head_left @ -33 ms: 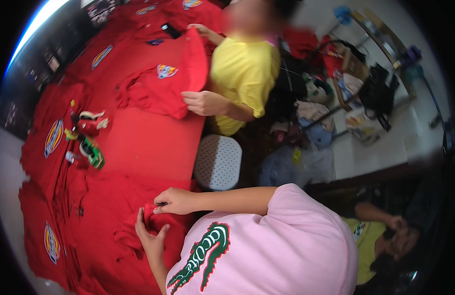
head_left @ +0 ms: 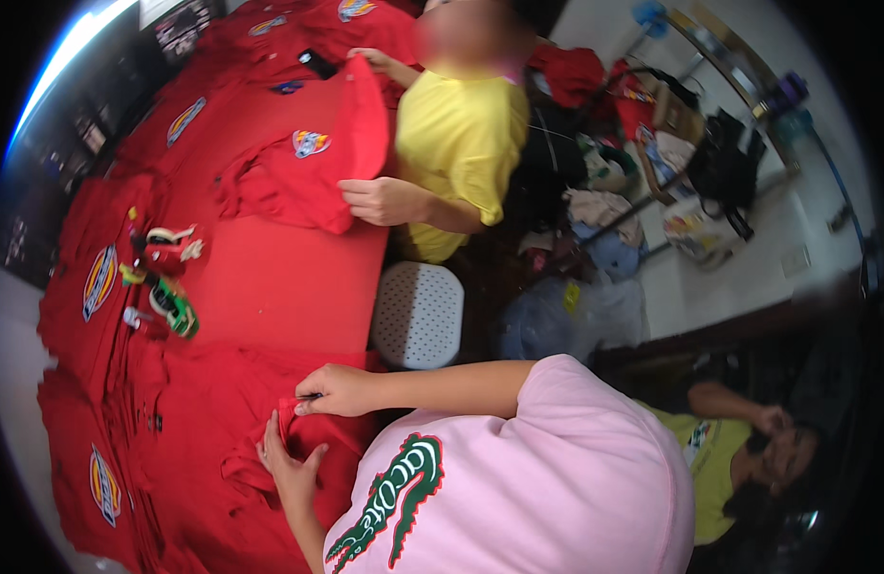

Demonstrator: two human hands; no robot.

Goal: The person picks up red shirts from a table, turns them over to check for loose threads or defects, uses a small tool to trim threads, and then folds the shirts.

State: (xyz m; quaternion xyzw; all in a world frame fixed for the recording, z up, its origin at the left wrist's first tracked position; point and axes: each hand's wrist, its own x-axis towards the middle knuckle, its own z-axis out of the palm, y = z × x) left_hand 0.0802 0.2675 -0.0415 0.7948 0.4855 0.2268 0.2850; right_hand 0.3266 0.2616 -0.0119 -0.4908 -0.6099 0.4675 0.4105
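Note:
My right hand [head_left: 333, 390] is closed, pinching a small dark tool [head_left: 309, 396], mostly hidden by the fingers, at a raised fold of red fabric [head_left: 287, 413]. Just below it, my left hand [head_left: 291, 461] lies on the same red garment [head_left: 207, 435]. Its thumb is spread well apart from the fingers, and the fingertips touch the cloth beside the fold. The garment is bunched and wrinkled around both hands.
More red shirts with oval emblems [head_left: 102, 284] cover the table's left side. Tape rolls in a green dispenser [head_left: 177, 308] lie mid-table. Across from me, a person in yellow [head_left: 461, 143] holds up a red garment [head_left: 365, 124]. A grey perforated stool [head_left: 419, 316] stands by the table edge.
The view has shifted slightly, so the table and the other person sit a little further left. Both my hands keep nearly the same pose at the fold.

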